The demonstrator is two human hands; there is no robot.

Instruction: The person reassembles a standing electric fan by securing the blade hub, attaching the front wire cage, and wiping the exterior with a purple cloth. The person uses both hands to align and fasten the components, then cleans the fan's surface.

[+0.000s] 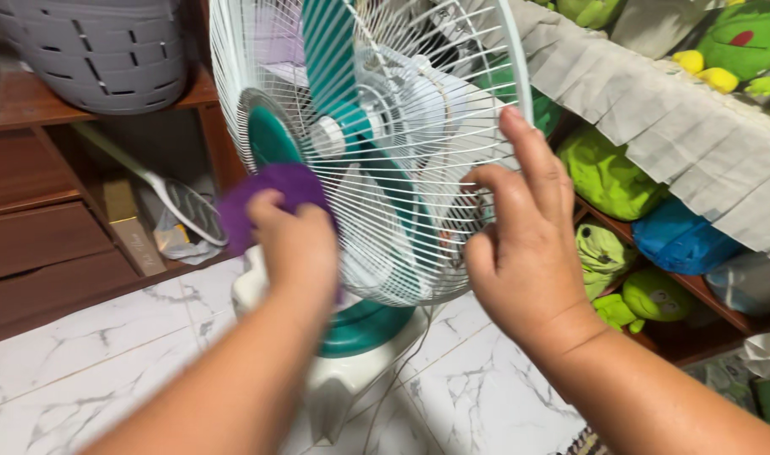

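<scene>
The white wire-caged fan with teal blades (376, 143) ran off the top edge; the left hand (296, 244) hid half the blurred purple cloth (275, 198).

fan (376, 160) on floor (81, 362), basket (107, 50) on shelf (14, 101) left, toys (608, 173) right
</scene>
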